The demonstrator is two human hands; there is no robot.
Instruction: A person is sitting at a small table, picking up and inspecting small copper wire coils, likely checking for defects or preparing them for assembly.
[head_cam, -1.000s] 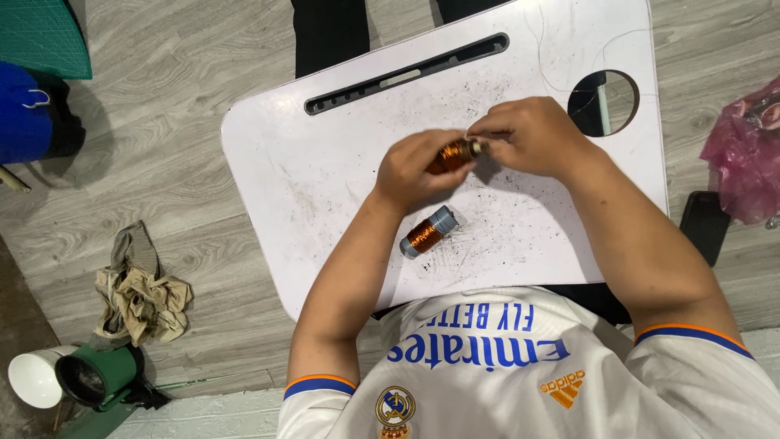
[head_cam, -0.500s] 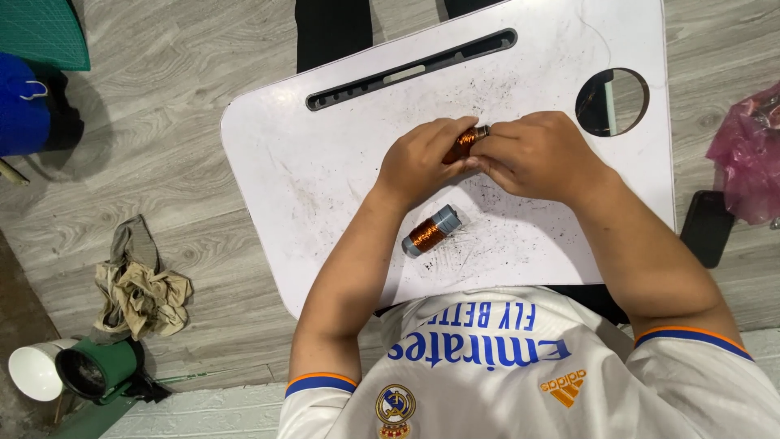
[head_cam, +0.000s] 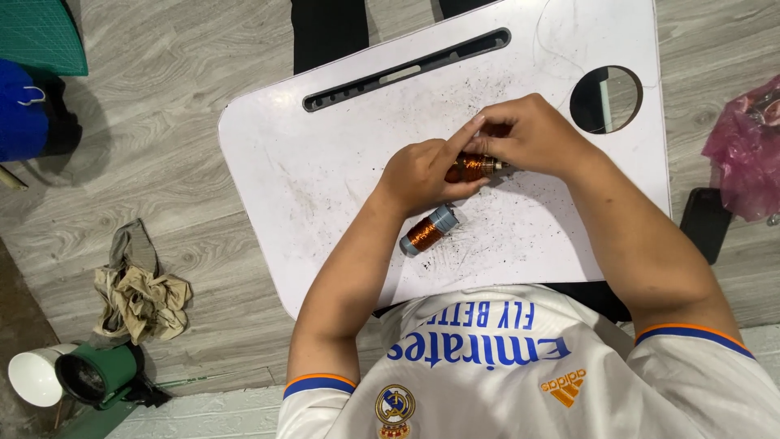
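Both my hands meet over the middle of a white lap table (head_cam: 325,154). Between them is a small copper wire coil (head_cam: 470,168) with a metal end poking out to the right. My left hand (head_cam: 422,172) grips the coil from the left, index finger stretched over it. My right hand (head_cam: 532,134) covers it from above and right, fingertips on the coil. A second copper coil on a grey spool (head_cam: 428,231) lies on the table just below my left wrist, untouched. Dark specks are scattered over the tabletop.
The table has a long slot (head_cam: 406,71) along its far edge and a round hole (head_cam: 606,99) at the right. On the wooden floor lie a crumpled rag (head_cam: 138,293), a green-and-white lamp (head_cam: 69,378), a pink plastic bag (head_cam: 746,146), a black phone (head_cam: 705,223).
The view has shifted a little. My hands have stayed on the coil and reworked their grip; my left index finger now lies extended across it. The grey-spool coil has not moved.
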